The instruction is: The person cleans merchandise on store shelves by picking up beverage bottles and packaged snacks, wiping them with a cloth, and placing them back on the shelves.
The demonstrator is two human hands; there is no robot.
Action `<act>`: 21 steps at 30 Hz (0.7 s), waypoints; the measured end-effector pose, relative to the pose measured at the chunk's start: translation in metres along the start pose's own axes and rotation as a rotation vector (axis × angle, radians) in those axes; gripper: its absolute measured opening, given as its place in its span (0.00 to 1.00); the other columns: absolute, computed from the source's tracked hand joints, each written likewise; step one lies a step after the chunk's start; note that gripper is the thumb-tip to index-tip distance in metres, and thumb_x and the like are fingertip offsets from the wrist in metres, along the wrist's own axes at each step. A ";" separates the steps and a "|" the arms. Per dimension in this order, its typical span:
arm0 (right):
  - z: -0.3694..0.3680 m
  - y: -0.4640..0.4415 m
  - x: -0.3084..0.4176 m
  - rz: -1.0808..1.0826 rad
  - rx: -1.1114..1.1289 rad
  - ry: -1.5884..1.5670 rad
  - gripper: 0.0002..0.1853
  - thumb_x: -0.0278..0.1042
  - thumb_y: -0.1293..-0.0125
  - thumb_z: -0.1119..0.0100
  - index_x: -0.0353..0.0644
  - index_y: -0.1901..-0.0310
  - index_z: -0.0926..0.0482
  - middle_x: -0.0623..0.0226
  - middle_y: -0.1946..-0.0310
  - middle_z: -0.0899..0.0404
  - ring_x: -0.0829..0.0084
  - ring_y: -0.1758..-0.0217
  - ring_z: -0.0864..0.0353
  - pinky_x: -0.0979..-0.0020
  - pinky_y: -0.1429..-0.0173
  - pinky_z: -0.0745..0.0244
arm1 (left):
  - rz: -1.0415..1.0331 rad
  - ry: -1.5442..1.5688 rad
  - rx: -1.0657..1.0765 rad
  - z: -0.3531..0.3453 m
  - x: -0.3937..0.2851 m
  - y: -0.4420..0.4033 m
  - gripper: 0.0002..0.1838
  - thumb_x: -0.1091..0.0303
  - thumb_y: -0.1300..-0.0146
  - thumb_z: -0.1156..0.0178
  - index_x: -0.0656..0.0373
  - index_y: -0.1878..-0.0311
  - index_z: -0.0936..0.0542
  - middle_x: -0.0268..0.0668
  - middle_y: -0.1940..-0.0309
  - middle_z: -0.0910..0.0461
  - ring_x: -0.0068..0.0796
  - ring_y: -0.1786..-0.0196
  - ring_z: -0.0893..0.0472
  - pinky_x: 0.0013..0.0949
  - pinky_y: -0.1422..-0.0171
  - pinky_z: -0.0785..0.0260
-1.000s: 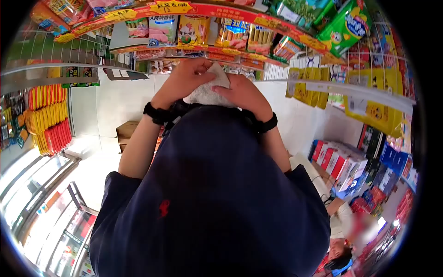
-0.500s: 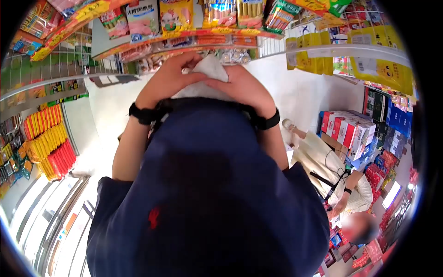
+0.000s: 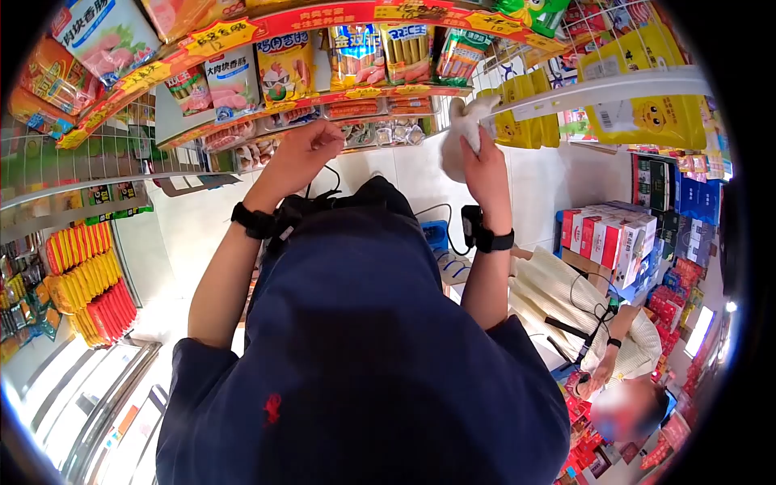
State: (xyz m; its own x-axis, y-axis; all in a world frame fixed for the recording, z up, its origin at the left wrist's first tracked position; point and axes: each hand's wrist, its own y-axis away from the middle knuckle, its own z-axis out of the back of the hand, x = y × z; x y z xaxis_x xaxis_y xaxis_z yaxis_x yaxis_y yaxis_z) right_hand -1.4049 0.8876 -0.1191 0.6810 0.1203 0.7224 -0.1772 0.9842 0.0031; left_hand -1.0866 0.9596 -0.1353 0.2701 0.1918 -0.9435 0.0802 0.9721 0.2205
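Note:
My right hand (image 3: 487, 174) grips a white cloth (image 3: 459, 155). The cloth's upper end touches the near end of a pale shelf rail (image 3: 598, 87), while the rest hangs down beside my fingers. My left hand (image 3: 305, 153) is raised in front of the lower shelf with its fingers curled in and nothing visible in them. Just beyond it lie packaged sausages (image 3: 353, 107) and other small packs. Black bands with small devices are on both wrists.
Shelves with price strips (image 3: 323, 18) hold bagged sausages (image 3: 356, 56). Yellow bags (image 3: 638, 121) hang at the right. A person in a cream top (image 3: 558, 291) is on the right, near stacked boxes (image 3: 606, 238). Red and yellow packs (image 3: 85, 267) hang at the left.
Both hands were together on the cloth; now my left hand has let go. My right hand has carried the cloth rightward to the rail. More of the upper shelf shows.

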 end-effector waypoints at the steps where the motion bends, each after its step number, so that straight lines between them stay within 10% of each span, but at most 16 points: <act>1: 0.006 0.002 0.002 -0.031 0.052 0.004 0.21 0.37 0.27 0.42 0.35 0.39 0.23 0.38 0.56 0.16 0.39 0.50 0.18 0.52 0.48 0.21 | 0.013 -0.026 0.031 -0.001 0.011 -0.009 0.09 0.67 0.27 0.40 0.62 0.52 0.20 0.30 0.61 0.18 0.18 0.57 0.21 0.26 0.48 0.28; 6: 0.003 0.018 -0.016 0.027 0.405 0.059 0.19 0.36 0.29 0.42 0.37 0.40 0.21 0.41 0.54 0.16 0.42 0.49 0.17 0.55 0.44 0.22 | 0.056 0.187 0.106 0.000 0.055 -0.088 0.12 0.66 0.29 0.39 0.65 0.51 0.20 0.32 0.62 0.18 0.18 0.58 0.20 0.26 0.53 0.26; 12: 0.011 0.035 -0.008 0.008 0.627 -0.068 0.18 0.31 0.30 0.41 0.41 0.40 0.20 0.46 0.52 0.15 0.46 0.48 0.15 0.60 0.43 0.22 | -0.007 -0.452 -0.474 -0.002 0.107 -0.191 0.24 0.56 0.35 0.33 0.69 0.49 0.21 0.46 0.58 0.15 0.42 0.56 0.15 0.40 0.49 0.24; 14: 0.018 0.042 -0.010 0.058 0.599 0.026 0.23 0.32 0.35 0.39 0.44 0.37 0.21 0.45 0.53 0.16 0.43 0.49 0.18 0.54 0.44 0.22 | 0.064 -0.385 -0.474 0.000 0.127 -0.211 0.33 0.47 0.37 0.35 0.68 0.41 0.25 0.60 0.50 0.17 0.63 0.45 0.19 0.53 0.43 0.26; 21: 0.046 0.050 -0.032 -0.014 0.581 0.080 0.19 0.31 0.31 0.40 0.44 0.40 0.19 0.48 0.52 0.14 0.47 0.47 0.16 0.59 0.42 0.22 | 0.166 -0.269 -0.457 -0.006 0.124 -0.240 0.47 0.41 0.42 0.32 0.73 0.35 0.34 0.62 0.48 0.18 0.60 0.44 0.17 0.49 0.41 0.24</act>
State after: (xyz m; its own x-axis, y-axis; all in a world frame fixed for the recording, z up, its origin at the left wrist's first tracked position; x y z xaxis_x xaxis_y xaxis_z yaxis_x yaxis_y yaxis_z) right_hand -1.4683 0.9272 -0.1107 0.7339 0.1393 0.6648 -0.5125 0.7559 0.4073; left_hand -1.0777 0.7513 -0.3065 0.4843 0.3641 -0.7956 -0.3921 0.9032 0.1746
